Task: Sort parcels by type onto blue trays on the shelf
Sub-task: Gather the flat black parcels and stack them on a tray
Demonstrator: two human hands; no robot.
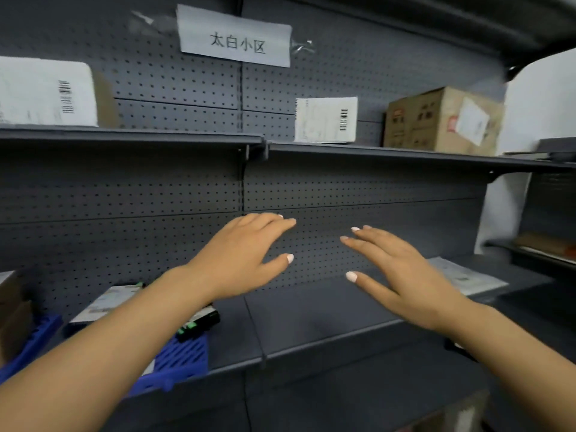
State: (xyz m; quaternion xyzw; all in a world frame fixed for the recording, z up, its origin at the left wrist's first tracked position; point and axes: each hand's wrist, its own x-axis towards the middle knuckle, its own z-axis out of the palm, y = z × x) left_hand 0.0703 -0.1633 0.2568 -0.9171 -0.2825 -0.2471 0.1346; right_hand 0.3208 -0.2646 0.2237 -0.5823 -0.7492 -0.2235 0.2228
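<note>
While hands hover — tray (184,357) holds parcel (106,302).

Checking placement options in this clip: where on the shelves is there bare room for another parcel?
The lower shelf is bare between the blue tray and the flat white parcel, under both open hands. The upper shelf is free between the large white parcel and the small white parcel. The left end is crowded.

Grey shelf (311,319): blue tray (184,357), flat parcel (464,275)
</note>
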